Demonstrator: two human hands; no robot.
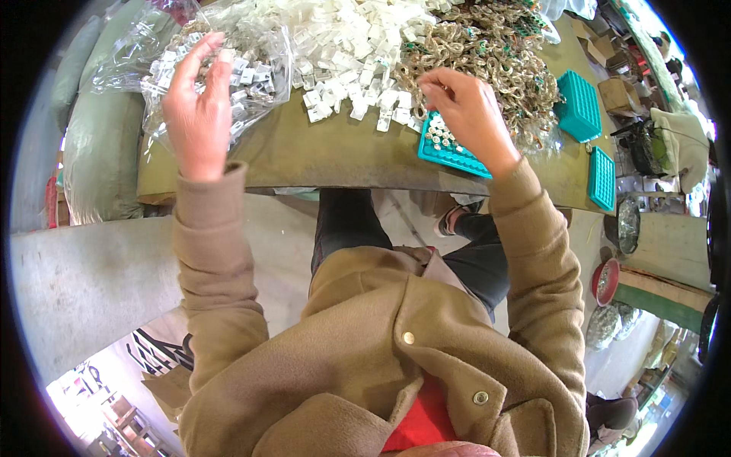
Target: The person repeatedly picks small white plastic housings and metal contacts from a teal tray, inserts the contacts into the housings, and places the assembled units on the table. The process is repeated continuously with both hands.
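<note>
At the upper left, my left hand (199, 110) is raised over a clear plastic bag (270, 57) of small silvery and white parts. Two of its fingers stretch forward with a gap between them, and I see nothing held there. My right hand (468, 110) is above a teal tray (461, 161) near the table's front edge. Its fingers are bent and pressed together; whatever they may hold is hidden. Several small round whitish pieces (439, 135) stand in that tray's slots. Between the hands spreads a heap of translucent white plastic pieces (354, 65).
A pile of brownish cable-like loops (487, 53) covers the far right of the olive tabletop (320, 156). Teal trays are stacked (579, 107) beyond it, with a single teal tray (601, 179) nearer the corner. Full sacks (103, 152) stand left; a red bowl (606, 282) is at right.
</note>
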